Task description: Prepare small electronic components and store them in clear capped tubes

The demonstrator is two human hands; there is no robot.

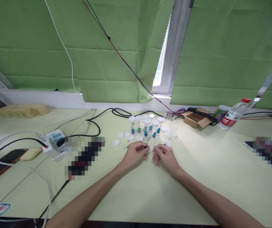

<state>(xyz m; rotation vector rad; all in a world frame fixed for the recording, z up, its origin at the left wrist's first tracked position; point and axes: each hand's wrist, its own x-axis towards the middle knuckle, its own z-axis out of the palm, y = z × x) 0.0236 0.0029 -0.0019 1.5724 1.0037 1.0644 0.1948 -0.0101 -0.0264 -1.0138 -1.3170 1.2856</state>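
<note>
My left hand is closed in a pinch around a thin dark rod-like piece, which points upward. Close beside it, my right hand pinches a small thin metallic piece whose kind I cannot make out. A narrow gap separates the two hands. Just beyond them stands a cluster of small clear vials with white caps, several with a blue piece on a thin stem inside. One vial contains a green piece. Loose white caps lie left of the cluster, and another white cap lies near my right hand.
Left are a white power strip, cables and a blurred dark object. An open cardboard box, a can and a red-capped water bottle stand back right. A phone lies far right. Green blinds hang behind.
</note>
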